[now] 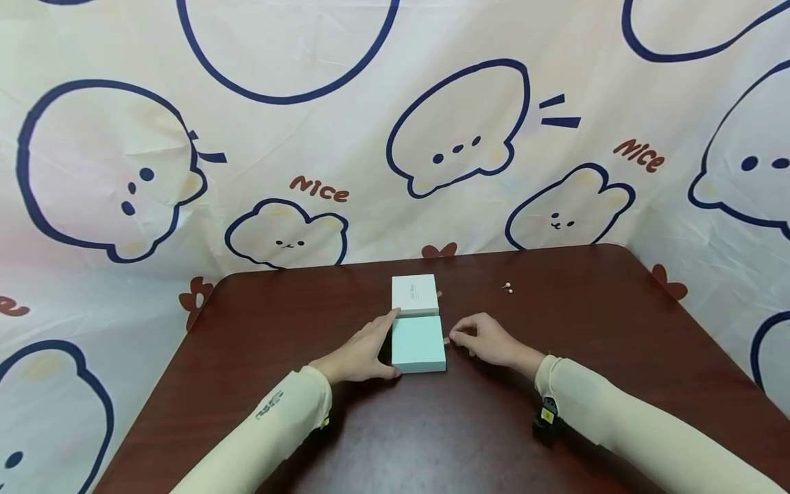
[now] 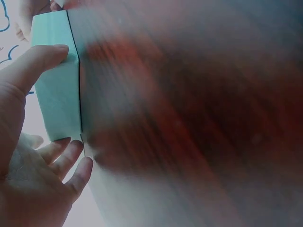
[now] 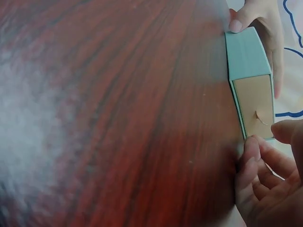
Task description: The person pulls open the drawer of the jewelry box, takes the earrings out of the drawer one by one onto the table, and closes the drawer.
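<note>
A light teal drawer box (image 1: 418, 343) lies flat on the table. My left hand (image 1: 364, 348) holds its left side, with the thumb (image 2: 54, 53) on the front face and the other fingers toward the back. On the box's right end, a tan drawer face (image 3: 253, 101) carries a small ribbon pull tab (image 3: 260, 118). Beside that end is my right hand (image 1: 487, 339), its thumb and fingers bent around a gap near the tab, apparently not holding it. Directly behind the teal box sits a white box (image 1: 415, 293) with grey print on top and a tan tab (image 1: 439, 293) at its right.
Two small white ball-ended pieces, like pearl earrings (image 1: 508, 287), lie toward the back right. The dark reddish-brown table (image 1: 278, 309) has rounded far corners. A pale cartoon-printed cloth (image 1: 370, 137) hangs behind it and along both sides.
</note>
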Demonstrator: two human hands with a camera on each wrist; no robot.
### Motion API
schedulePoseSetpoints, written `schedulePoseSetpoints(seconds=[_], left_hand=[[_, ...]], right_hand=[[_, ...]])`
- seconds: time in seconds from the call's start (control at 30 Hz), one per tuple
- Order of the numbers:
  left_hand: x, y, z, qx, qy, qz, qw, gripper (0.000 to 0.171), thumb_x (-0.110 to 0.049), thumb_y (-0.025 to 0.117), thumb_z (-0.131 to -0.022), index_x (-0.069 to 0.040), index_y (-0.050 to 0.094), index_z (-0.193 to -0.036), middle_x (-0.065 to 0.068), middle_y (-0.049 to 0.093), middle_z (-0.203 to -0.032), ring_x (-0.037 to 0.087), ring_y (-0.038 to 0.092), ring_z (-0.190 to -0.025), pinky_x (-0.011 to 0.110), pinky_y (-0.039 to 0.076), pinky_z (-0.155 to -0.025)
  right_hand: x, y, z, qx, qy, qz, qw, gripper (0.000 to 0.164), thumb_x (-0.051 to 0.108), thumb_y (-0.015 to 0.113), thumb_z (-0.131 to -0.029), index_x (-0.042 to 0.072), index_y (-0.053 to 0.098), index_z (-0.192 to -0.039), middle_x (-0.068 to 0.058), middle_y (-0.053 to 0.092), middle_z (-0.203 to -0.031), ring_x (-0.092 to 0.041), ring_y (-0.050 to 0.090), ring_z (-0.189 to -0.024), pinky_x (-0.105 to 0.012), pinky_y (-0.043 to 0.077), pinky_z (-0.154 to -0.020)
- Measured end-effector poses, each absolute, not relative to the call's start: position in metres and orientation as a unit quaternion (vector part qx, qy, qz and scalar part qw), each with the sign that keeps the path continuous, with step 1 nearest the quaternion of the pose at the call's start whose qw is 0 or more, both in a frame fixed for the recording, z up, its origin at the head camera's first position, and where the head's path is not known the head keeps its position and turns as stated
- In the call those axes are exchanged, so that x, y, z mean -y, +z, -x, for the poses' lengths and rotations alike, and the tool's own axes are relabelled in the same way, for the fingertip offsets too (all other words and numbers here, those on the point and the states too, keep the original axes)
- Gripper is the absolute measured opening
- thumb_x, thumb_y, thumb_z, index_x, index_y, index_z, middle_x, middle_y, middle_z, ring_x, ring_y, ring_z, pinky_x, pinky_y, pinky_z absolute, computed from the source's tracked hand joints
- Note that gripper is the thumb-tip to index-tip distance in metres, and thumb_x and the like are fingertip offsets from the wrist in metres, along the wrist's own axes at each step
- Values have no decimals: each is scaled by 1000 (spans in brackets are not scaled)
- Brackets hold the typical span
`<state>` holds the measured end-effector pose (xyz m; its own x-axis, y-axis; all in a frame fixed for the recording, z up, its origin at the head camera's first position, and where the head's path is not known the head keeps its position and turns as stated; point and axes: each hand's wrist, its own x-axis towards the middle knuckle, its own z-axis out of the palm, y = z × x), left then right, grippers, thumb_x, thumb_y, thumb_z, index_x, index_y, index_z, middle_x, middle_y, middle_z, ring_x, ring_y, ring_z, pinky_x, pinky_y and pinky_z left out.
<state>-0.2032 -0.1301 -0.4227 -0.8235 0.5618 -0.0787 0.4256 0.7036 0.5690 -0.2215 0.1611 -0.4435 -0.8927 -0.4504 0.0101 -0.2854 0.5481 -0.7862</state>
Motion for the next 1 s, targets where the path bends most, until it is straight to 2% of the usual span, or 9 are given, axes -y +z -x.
schedulePoseSetpoints(seconds=[0.13,0.27,0.5,0.77,1.0], left_hand=[[130,-422,205,-916,270,-267,128,111,-30,84,-82,-10,12,-163,17,29,-164,36,31,-151,53,35,-117],[129,-422,206,-918,264,-265,134,109,-32,84,-82,-10,15,-163,15,28,-164,35,30,-151,53,34,-117],[130,-423,209,-913,279,-258,150,109,-32,86,-81,-13,17,-163,14,26,-165,36,28,-151,54,34,-117],[130,-426,216,-905,296,-260,163,111,-34,89,-77,-12,19,-160,14,33,-160,37,32,-148,56,35,-115],[129,-426,218,-913,267,-254,175,113,-38,88,-78,-13,16,-162,13,29,-165,36,28,-152,54,34,-117]], right_hand=[[-161,-443,221,-874,-425,212,104,20,15,60,-101,7,78,-106,-6,67,-85,-13,54,-63,-26,48,-60],[-161,-446,223,-877,-422,206,105,19,16,61,-101,9,78,-106,-5,71,-91,-13,54,-64,-26,47,-60],[-158,-451,224,-887,-410,194,85,16,19,64,-99,15,80,-101,-2,77,-100,-11,57,-81,-28,47,-74],[-154,-450,220,-886,-417,187,76,15,17,65,-97,12,80,-98,-4,76,-98,-12,55,-76,-27,45,-71],[-149,-448,221,-899,-403,158,61,14,19,68,-96,16,81,-93,1,74,-92,-12,55,-76,-30,45,-72]])
